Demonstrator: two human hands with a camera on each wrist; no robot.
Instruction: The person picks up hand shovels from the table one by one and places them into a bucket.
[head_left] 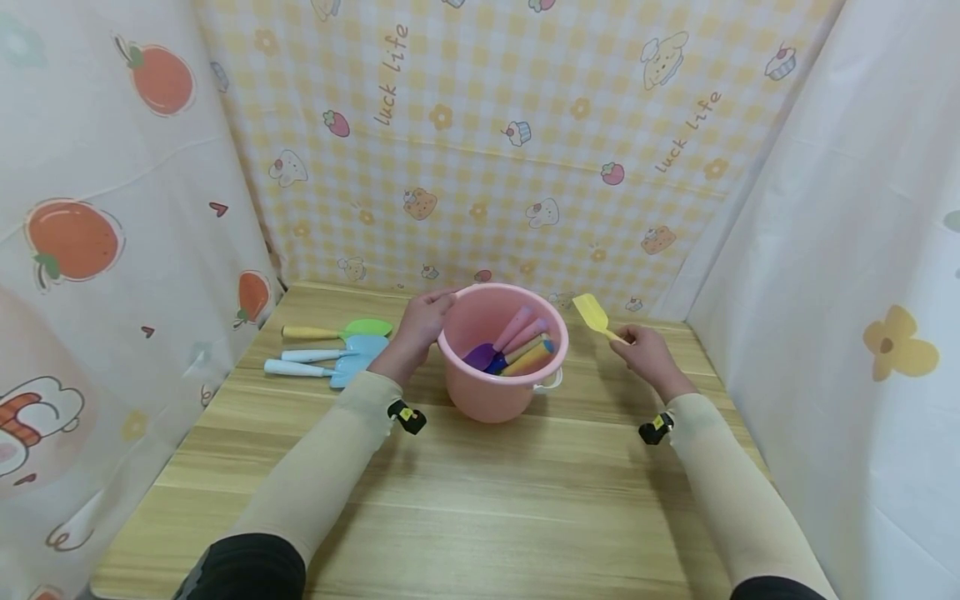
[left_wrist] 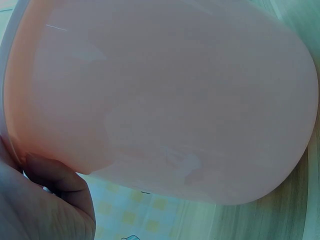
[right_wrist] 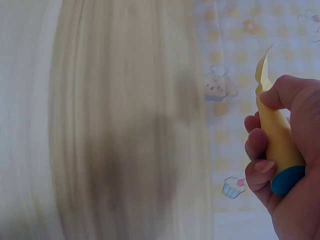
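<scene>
A pink bucket (head_left: 487,396) stands upright on the wooden table, with several toy tools inside, among them a purple one (head_left: 480,357) and yellow handles (head_left: 528,358). My left hand (head_left: 422,327) grips the bucket's rim on its left side; the left wrist view shows curled fingers at the rim beside the smooth pink wall. To the right of the bucket, my right hand (head_left: 648,354) holds a yellow toy shovel (head_left: 592,313) by its handle, blade pointing up and left above the table. The right wrist view shows the fingers wrapped round the yellow handle (right_wrist: 280,140), which has a blue end.
Left of the bucket lie a green spade with a yellow handle (head_left: 367,328) and two light-blue tools (head_left: 363,346), close together. A white bucket handle (head_left: 550,383) hangs at the right side. Patterned cloth (head_left: 480,167) screens the back and both sides of the table (head_left: 495,508).
</scene>
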